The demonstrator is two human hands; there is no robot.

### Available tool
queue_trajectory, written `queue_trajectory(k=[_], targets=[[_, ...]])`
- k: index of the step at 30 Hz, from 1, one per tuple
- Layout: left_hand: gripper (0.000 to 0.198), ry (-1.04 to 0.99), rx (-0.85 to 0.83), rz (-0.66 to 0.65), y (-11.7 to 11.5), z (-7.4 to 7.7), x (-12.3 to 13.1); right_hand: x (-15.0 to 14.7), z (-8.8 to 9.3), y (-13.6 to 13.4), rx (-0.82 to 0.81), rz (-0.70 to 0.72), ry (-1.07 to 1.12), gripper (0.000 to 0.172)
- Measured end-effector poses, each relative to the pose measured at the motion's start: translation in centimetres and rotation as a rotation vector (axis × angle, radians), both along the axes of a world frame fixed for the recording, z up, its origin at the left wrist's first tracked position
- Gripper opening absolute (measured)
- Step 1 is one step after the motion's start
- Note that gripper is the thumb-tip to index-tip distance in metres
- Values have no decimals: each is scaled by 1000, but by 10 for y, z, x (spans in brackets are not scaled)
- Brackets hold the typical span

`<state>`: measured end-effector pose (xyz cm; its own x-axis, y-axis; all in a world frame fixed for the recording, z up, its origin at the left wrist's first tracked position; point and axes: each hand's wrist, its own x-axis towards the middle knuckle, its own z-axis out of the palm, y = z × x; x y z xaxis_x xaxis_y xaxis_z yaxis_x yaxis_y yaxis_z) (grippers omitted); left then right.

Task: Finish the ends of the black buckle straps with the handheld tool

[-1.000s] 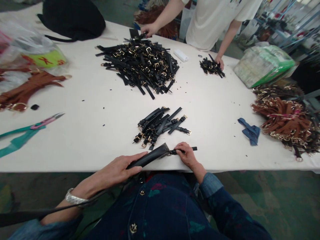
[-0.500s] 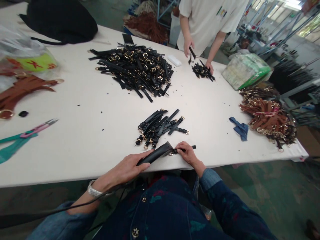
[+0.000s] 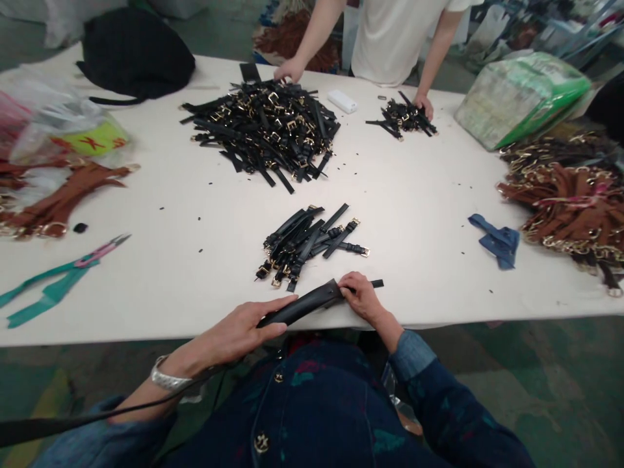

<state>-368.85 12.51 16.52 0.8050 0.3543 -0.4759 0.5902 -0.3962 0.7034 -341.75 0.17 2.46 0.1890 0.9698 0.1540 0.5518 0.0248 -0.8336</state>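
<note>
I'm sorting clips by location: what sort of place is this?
Probably a workshop handling straps, judging by the near heap of black buckled straps, the brown straps piled at right, and the long hand tool at left.

Near black straps (image 3: pixel 305 250) with gold buckles (image 3: pixel 365 251), off-white surface (image 3: pixel 160 279), teal-and-pink snips (image 3: pixel 86 260) left, brown straps (image 3: pixel 568 198) right, blue cloth (image 3: pixel 498 240) right

A dark navy garment (image 3: pixel 324 416) is worn, printed with scattered patches of teal (image 3: pixel 387 440) and deep red. Two gold-toned buttons (image 3: pixel 261 443) are noted down the front; their raised design cannot be clearly read. The right sleeve (image 3: pixel 451 403) is finished with a paler blue cuff (image 3: pixel 412 355). The left sleeve (image 3: pixel 104 434) is seen in faded blue. A broad silver-coloured band (image 3: pixel 167 376) is worn on the left wrist (image 3: pixel 191 363).
</note>
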Motion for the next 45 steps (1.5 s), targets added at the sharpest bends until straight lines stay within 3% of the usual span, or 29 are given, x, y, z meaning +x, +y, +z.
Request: queue_trajectory(k=[7,14,23,29,36,40,45], targets=[[60,-8,-131,103,-2,5,-28,0,-1,1,-1,14,10,14],[63,-78,-152,68,-5,-10,-7,2,0,1,8,37,6,15],[61,-150,-163,-7,21,-14,-33,1,2,1,29,58,29,13],[64,-110,-72,-63,20,-26,-13,5,1,1,-25,58,28,12],[64,-217,-223,168,19,-25,-28,4,4,-1,-41,81,-7,15],[57,-176,-311,123,19,-21,-36,7,4,-5,-41,119,-47,22],[59,-190,-254,108,6,-28,-19,4,0,-8,-22,143,-138,27]])
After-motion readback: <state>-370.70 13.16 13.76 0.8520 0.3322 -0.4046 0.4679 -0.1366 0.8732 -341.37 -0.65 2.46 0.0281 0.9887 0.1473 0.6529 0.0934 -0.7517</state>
